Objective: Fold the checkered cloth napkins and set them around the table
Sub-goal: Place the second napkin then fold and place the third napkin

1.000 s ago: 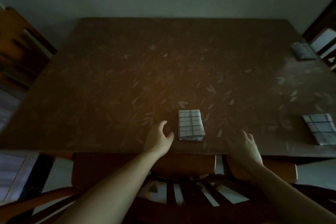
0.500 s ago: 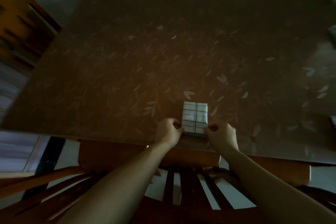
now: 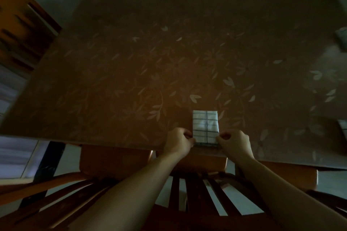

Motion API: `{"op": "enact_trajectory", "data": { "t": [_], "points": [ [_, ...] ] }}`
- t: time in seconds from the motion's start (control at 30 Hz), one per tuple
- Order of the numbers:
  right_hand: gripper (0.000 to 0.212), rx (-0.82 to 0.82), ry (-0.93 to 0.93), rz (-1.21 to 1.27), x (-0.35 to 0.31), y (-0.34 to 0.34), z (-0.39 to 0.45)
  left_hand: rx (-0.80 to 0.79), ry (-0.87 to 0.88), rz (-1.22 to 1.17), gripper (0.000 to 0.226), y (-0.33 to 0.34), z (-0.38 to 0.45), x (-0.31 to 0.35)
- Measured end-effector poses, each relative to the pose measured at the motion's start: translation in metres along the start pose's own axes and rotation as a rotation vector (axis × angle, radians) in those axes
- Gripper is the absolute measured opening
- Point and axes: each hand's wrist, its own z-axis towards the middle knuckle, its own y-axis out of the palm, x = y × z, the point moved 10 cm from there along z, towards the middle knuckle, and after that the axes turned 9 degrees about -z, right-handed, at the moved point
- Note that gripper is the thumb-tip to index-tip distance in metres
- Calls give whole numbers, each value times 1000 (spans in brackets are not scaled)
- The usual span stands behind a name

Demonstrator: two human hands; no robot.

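A dim room, with a brown table (image 3: 169, 65) covered in a leaf-patterned cloth filling most of the frame and a pale wall behind it at the top. At the lower centre, close to the table's near edge, lies the folded checkered napkin (image 3: 205, 125), a small upright rectangle. The left hand (image 3: 178, 141) pinches its lower left corner and the right hand (image 3: 234, 143) pinches its lower right corner; on both, the fingers are curled tight with thumb against forefinger on the cloth.

The likeliest fault, I judge, is the stack of layers slipping apart. With only the 2 near corners held, a pull toward the body could drag the top layers and leave the far end skewed, or draw the napkin over the table edge, which it nearly touches. The smooth table covering may let it slide further than meant.

2 other folded napkins show only in part at the right border: one at the upper right (image 3: 342, 38) and one at the middle right (image 3: 343, 127), both well apart from the hands. A wooden chair (image 3: 187, 189) stands under the arms at the bottom, its slatted back between the person and the table, so any reach goes over it. Another chair (image 3: 22, 24) sits at the upper left. Nothing lies on the table between the hands and the other places.
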Motion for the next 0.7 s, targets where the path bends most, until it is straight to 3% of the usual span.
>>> {"op": "enact_trajectory", "data": {
  "t": [0.2,0.37,0.43,0.53,0.7],
  "points": [
    [18,7,-23,-39,-4,4,2,30,64,117,23,-10,-4,7],
    [11,93,-188,-305,-15,-36,-12,116,252,581,43,-42,-22,47],
    [28,186,-245,-530,-14,-66,-28,143,325,753,49,-54,-36,67],
    [47,308,-189,-715,9,-116,-63,143,410,858,51,-54,-56,94],
    [54,377,-10,-718,75,-174,-136,63,543,904,50,2,-90,129]
  ]
}}
